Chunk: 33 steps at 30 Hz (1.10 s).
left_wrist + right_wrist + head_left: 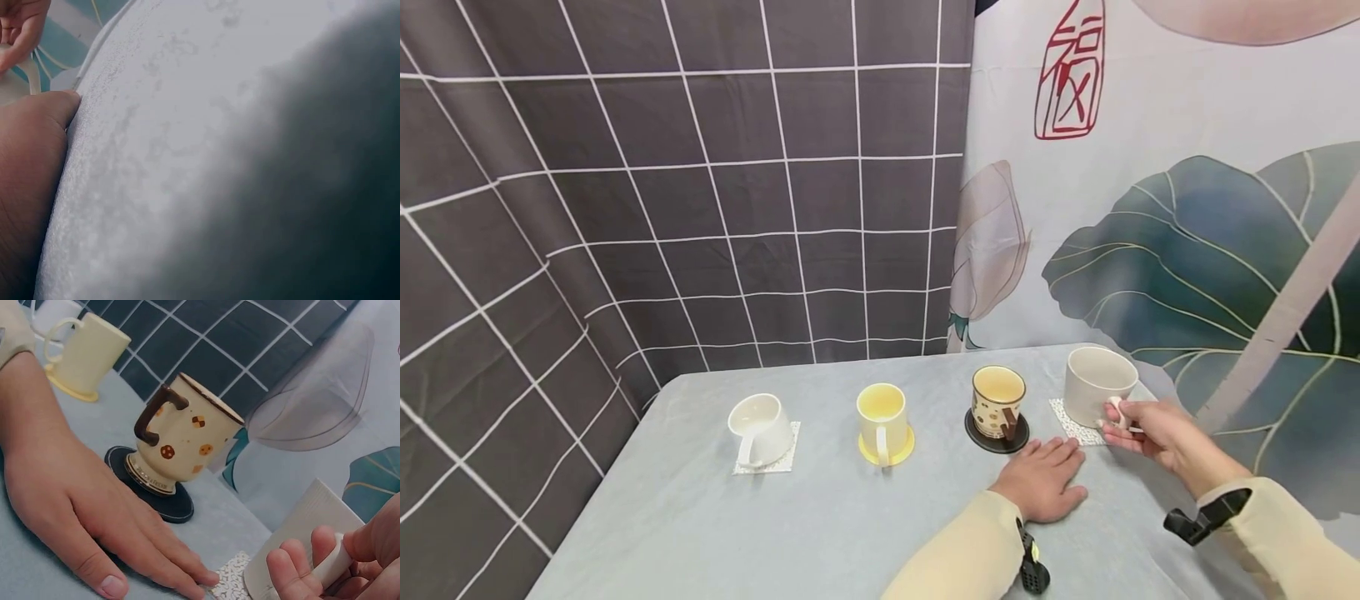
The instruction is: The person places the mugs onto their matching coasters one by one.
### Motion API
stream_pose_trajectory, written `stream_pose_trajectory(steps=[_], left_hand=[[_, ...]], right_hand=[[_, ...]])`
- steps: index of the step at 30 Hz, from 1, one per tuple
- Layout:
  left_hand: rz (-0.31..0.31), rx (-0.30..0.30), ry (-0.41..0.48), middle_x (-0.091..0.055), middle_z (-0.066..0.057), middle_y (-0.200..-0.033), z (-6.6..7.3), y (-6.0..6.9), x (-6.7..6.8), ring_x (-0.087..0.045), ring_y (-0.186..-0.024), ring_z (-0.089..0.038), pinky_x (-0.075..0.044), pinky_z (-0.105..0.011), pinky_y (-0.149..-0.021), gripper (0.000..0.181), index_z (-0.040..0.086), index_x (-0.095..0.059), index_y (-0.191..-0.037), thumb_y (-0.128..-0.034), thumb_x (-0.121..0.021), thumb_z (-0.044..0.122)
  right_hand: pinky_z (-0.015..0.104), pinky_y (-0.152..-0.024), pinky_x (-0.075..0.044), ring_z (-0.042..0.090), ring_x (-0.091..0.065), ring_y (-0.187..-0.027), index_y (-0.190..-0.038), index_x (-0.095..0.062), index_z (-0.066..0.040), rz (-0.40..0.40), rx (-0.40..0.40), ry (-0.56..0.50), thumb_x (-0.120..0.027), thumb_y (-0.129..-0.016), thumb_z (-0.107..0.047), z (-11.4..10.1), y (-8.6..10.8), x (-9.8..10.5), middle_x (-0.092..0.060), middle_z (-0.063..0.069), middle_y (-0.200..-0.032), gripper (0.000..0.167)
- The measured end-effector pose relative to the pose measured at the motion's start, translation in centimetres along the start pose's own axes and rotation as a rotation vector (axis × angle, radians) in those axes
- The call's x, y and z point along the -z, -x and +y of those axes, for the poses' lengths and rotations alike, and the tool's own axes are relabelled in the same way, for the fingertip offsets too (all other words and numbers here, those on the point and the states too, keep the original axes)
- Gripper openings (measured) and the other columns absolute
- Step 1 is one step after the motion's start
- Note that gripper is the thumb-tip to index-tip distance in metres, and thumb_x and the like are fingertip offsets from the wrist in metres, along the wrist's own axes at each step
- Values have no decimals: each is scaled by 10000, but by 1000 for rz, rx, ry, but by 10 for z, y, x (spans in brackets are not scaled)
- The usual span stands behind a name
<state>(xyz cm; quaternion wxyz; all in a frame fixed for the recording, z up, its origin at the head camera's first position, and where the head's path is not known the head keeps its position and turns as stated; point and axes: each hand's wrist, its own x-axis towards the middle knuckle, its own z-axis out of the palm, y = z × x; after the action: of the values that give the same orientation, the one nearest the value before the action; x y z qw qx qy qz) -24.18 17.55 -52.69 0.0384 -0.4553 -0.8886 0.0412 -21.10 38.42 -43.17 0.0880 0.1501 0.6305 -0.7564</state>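
Note:
At the right end of the table stands a wide off-white mug (1099, 388) on a white patterned coaster (1070, 422). My right hand (1161, 437) pinches its handle between thumb and fingers. My left hand (1042, 481) lies flat on the table, palm down, its fingertips touching or very near the edge of that coaster in the right wrist view. Just behind the left hand is a cream mug with brown cookie prints (187, 434), upright on a round black coaster (181, 509). In the left wrist view mostly the thumb side of the left hand (31, 181) shows.
Left along the grey-blue table (715, 533) stand a pale yellow mug (882, 417) on a round yellow coaster (904, 450) and a white mug (758, 429) on a square white coaster (786, 458). Behind hang a dark grid curtain (737, 208) and a lotus-print cloth (1150, 125).

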Motion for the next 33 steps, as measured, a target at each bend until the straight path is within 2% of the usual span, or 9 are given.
stream_pose_trajectory(steps=[11,16,25,33], left_hand=[[0,5,18,-126,215,-1661,-1,-4,-7,-118,-1516,4,-146,-236,-1217,606,375,-225,-1607,-1048,-199,607],[5,11,16,-133,214,-1662,-2,-3,-6,-119,-1516,2,-152,-240,-1219,604,377,-229,-1606,-1047,-217,606],[18,13,10,-158,212,-1658,0,0,-7,-150,-1510,3,-171,-240,-1213,602,374,-252,-1601,-1046,-222,605],[7,15,19,-154,211,-1660,-3,-2,-3,-145,-1512,3,-163,-241,-1215,604,375,-241,-1604,-1047,-211,605]], right_hand=[[316,-778,-614,143,-730,-769,-895,-666,-100,-23,30,14,-325,-1096,-112,7,3,-4,-658,25,-862,396],[316,-779,-614,143,-731,-773,-917,-657,-96,-24,37,22,-326,-1101,-130,8,3,-5,-658,24,-869,380],[317,-786,-612,137,-737,-782,-923,-655,-93,-53,21,19,-339,-1089,-102,11,8,-2,-689,21,-872,357],[336,-774,-616,155,-747,-781,-920,-677,-138,-56,-4,41,-368,-1096,-179,9,2,2,-698,1,-872,358]])
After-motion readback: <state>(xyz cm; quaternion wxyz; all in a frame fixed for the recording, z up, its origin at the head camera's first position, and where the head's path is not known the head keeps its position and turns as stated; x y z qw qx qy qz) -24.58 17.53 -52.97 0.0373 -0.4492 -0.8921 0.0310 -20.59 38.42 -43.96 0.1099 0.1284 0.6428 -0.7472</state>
